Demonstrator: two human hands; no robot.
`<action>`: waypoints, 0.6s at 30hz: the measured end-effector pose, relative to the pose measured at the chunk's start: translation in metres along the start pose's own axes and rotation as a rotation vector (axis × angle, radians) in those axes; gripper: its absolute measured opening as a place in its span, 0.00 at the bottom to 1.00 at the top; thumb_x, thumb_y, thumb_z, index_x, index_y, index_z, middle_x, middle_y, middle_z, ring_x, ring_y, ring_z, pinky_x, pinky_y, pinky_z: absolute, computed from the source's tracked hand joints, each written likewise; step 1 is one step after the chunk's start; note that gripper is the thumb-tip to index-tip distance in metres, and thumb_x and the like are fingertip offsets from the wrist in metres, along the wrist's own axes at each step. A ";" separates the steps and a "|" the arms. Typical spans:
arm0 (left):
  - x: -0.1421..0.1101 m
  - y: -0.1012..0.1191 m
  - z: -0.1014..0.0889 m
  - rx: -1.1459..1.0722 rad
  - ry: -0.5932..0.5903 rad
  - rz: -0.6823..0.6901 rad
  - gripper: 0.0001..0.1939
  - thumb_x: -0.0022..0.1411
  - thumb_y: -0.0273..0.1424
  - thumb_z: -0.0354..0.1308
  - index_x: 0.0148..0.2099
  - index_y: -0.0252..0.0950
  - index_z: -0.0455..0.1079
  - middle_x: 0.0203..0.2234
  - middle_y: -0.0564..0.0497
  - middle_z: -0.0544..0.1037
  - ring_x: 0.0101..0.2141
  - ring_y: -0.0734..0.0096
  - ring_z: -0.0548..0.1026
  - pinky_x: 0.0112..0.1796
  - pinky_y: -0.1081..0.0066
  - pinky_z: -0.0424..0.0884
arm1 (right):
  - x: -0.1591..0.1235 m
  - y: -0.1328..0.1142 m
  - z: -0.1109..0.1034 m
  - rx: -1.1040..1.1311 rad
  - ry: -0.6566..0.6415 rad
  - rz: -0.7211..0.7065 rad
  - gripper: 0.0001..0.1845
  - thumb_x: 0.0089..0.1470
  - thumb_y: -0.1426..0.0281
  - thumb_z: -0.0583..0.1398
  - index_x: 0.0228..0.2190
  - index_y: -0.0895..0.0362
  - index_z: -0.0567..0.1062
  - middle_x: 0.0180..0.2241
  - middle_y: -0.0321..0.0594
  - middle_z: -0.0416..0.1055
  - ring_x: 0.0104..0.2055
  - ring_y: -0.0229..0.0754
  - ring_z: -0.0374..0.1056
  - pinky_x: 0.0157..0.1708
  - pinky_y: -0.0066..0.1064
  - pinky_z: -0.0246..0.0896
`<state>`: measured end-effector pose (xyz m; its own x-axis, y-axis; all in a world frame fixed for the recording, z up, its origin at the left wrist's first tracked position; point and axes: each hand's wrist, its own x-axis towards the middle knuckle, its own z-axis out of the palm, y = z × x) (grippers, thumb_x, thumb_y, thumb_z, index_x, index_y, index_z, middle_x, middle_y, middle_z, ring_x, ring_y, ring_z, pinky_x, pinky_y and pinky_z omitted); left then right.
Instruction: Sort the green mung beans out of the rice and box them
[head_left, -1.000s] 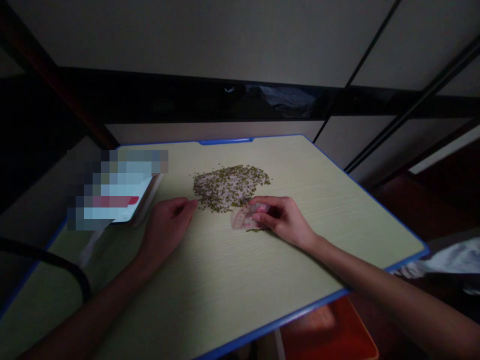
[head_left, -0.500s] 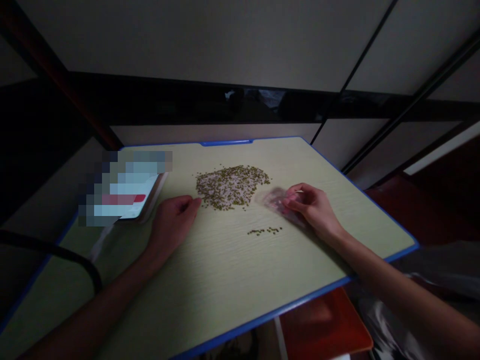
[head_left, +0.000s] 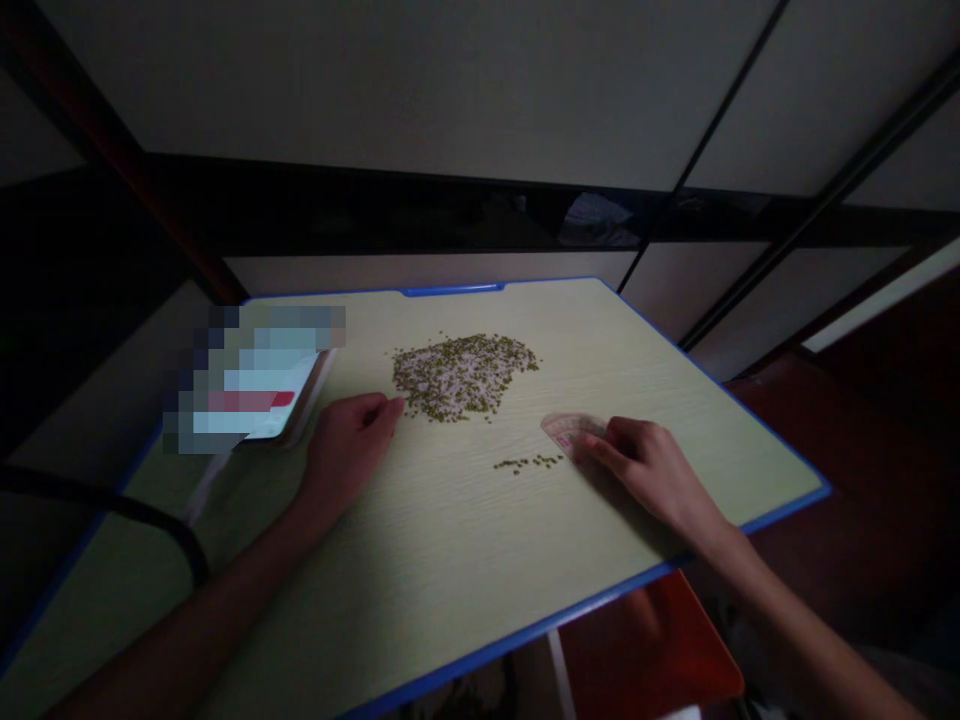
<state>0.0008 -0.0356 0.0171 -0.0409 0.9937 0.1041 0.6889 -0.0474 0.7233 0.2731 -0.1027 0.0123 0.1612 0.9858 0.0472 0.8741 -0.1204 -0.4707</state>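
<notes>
Lit tablet (head_left: 281, 405) (display mostly pixelated) rests on the left side of the blue-edged table (head_left: 450, 560). Black cable (head_left: 150, 508) curves across the lower left. Pale panels (head_left: 420, 90) stand behind; orange container (head_left: 652, 650) sits below the near edge.

The right hand (head_left: 651, 468) pinches a clear protractor (head_left: 574, 432) near scattered green beans (head_left: 528, 463).

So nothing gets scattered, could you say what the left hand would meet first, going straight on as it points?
The left hand would probably meet the pile of small greenish grains first, though the gap is unclear.
</notes>
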 end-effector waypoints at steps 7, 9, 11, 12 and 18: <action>-0.001 0.001 0.000 -0.009 0.010 -0.001 0.17 0.50 0.37 0.47 0.13 0.40 0.52 0.07 0.59 0.55 0.15 0.75 0.57 0.20 0.72 0.51 | -0.005 -0.036 0.016 0.002 -0.060 -0.075 0.16 0.50 0.63 0.53 0.16 0.56 0.62 0.15 0.36 0.62 0.18 0.36 0.55 0.21 0.28 0.42; -0.001 0.002 0.000 -0.009 0.007 -0.003 0.17 0.50 0.37 0.47 0.13 0.40 0.52 0.08 0.59 0.55 0.15 0.75 0.56 0.20 0.72 0.51 | -0.006 -0.043 0.018 0.004 -0.073 -0.092 0.16 0.50 0.63 0.53 0.16 0.56 0.62 0.16 0.37 0.63 0.18 0.36 0.56 0.21 0.28 0.41; -0.001 0.001 0.000 -0.010 0.001 -0.004 0.17 0.50 0.37 0.47 0.13 0.39 0.52 0.08 0.59 0.55 0.15 0.75 0.56 0.20 0.72 0.50 | -0.008 -0.049 0.021 0.003 -0.081 -0.108 0.16 0.50 0.63 0.53 0.16 0.56 0.61 0.16 0.36 0.63 0.18 0.35 0.55 0.21 0.28 0.41; -0.001 0.001 0.000 -0.011 -0.001 -0.004 0.17 0.51 0.37 0.47 0.14 0.39 0.52 0.08 0.59 0.55 0.15 0.75 0.56 0.20 0.72 0.50 | -0.009 -0.052 0.022 0.000 -0.084 -0.115 0.16 0.50 0.63 0.53 0.16 0.56 0.61 0.15 0.36 0.62 0.18 0.35 0.55 0.21 0.28 0.41; -0.001 -0.002 0.002 -0.017 0.000 -0.001 0.17 0.51 0.38 0.47 0.14 0.40 0.51 0.08 0.59 0.54 0.16 0.75 0.56 0.21 0.72 0.50 | -0.015 -0.072 0.028 -0.024 -0.106 -0.162 0.15 0.50 0.64 0.53 0.16 0.56 0.61 0.15 0.35 0.60 0.18 0.35 0.51 0.22 0.29 0.40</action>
<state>0.0007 -0.0360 0.0141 -0.0415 0.9938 0.1029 0.6763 -0.0479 0.7351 0.1954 -0.1052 0.0206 -0.0304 0.9992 0.0268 0.8955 0.0392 -0.4432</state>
